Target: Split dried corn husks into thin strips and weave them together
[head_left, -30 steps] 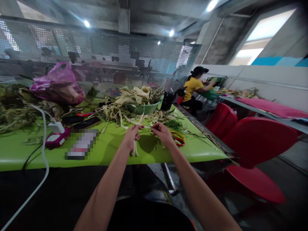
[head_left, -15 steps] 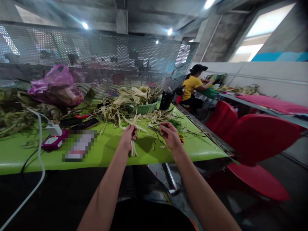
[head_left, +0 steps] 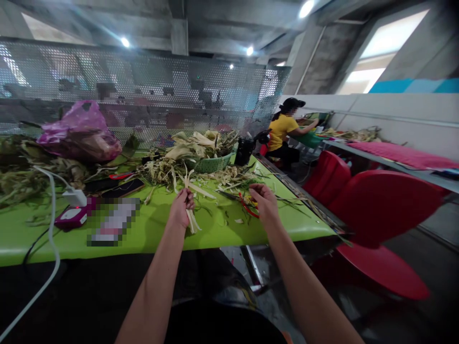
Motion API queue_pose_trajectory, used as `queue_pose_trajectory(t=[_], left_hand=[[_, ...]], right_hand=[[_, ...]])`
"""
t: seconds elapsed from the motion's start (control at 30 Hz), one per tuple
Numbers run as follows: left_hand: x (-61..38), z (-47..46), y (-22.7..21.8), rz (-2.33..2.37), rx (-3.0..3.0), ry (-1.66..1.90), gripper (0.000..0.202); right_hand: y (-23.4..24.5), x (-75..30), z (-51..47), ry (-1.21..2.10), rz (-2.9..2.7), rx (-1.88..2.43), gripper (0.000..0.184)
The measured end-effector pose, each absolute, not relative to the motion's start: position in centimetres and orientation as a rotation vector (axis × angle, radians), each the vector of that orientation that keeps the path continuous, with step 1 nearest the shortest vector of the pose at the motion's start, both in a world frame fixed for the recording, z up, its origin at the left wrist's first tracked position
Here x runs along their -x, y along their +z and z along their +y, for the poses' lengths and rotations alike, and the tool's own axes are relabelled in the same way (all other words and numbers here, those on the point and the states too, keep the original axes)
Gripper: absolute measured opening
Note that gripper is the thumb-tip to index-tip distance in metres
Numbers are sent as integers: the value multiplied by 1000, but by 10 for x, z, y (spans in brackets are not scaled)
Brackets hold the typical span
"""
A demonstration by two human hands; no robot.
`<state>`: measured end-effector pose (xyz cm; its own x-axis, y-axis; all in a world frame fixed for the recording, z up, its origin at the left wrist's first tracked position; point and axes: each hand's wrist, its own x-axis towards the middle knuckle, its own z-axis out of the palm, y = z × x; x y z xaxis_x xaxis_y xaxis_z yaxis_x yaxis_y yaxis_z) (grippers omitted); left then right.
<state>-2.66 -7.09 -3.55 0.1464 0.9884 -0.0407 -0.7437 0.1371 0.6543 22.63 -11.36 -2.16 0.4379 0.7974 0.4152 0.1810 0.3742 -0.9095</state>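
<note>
A bundle of pale, flat dried plant strips (head_left: 192,223), perhaps husk, is gripped in my left hand (head_left: 180,210) above the table. Its loose ends hang below my fist and other ends stick out above it. My right hand (head_left: 264,200) is off to the right, fingers curled together; I cannot make out whether something thin is between them. Just beside its fingertips lies a pair of scissors (head_left: 247,205) with red and yellow handles, blades pointing left. Long pale strips (head_left: 202,191) lie on the table beyond my left hand.
Behind my hands stands a green basket (head_left: 210,165) heaped with dried husks. At left are a purple plastic bag (head_left: 81,134), a purple power block (head_left: 73,216) with a white cable, and a dark phone (head_left: 124,187). Red chairs (head_left: 387,205) and a person in yellow (head_left: 283,126) are at right.
My right hand has moved slightly right, and the scissors beside it now show more fully. My left hand, with the strips, has shifted a little left. The camera view has turned slightly.
</note>
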Motion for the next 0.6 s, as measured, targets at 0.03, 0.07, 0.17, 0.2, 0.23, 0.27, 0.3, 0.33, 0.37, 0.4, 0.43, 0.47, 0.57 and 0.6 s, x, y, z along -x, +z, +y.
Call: queue_pose_trajectory(t=[0.03, 0.07, 0.17, 0.2, 0.23, 0.27, 0.3, 0.33, 0.37, 0.4, 0.43, 0.47, 0.57, 0.6], left_hand=[[26, -71, -36, 531, -578, 1327, 16], [25, -71, -37, 522, -608, 1304, 16], [21, -73, -38, 498, -715, 1231, 18], [20, -74, -38, 494, -748, 1210, 20], [19, -75, -38, 494, -778, 1193, 21], [19, -77, -37, 498, -806, 1178, 23], [18, -78, -36, 505, -830, 1164, 24], [17, -79, -35, 516, -851, 1153, 25], [17, -80, -34, 531, -865, 1145, 26], [17, -81, -33, 549, -872, 1139, 27], [17, -82, -33, 565, -875, 1135, 28], [17, -82, -32, 576, -876, 1129, 28], [17, -82, -32, 570, -873, 1126, 26], [17, -82, -33, 561, -871, 1132, 26]], right_hand=[[-18, -228, -116, 393, -1141, 1227, 25], [-13, -227, -119, 274, -1210, 1299, 29], [-1, -208, -127, 223, -1379, 1349, 34], [2, -197, -129, 379, -1427, 1302, 33], [4, -184, -130, 580, -1439, 1238, 33], [5, -171, -129, 794, -1454, 1178, 34], [4, -158, -128, 967, -1449, 1126, 34], [2, -146, -125, 1104, -1423, 1084, 34], [-1, -137, -122, 1207, -1385, 1045, 35], [-5, -130, -118, 1265, -1330, 1012, 36], [-9, -126, -114, 1281, -1285, 985, 37], [-14, -125, -110, 1258, -1258, 970, 36], [-28, -131, -101, 1041, -1307, 1030, 28], [-31, -134, -99, 958, -1348, 1069, 24]])
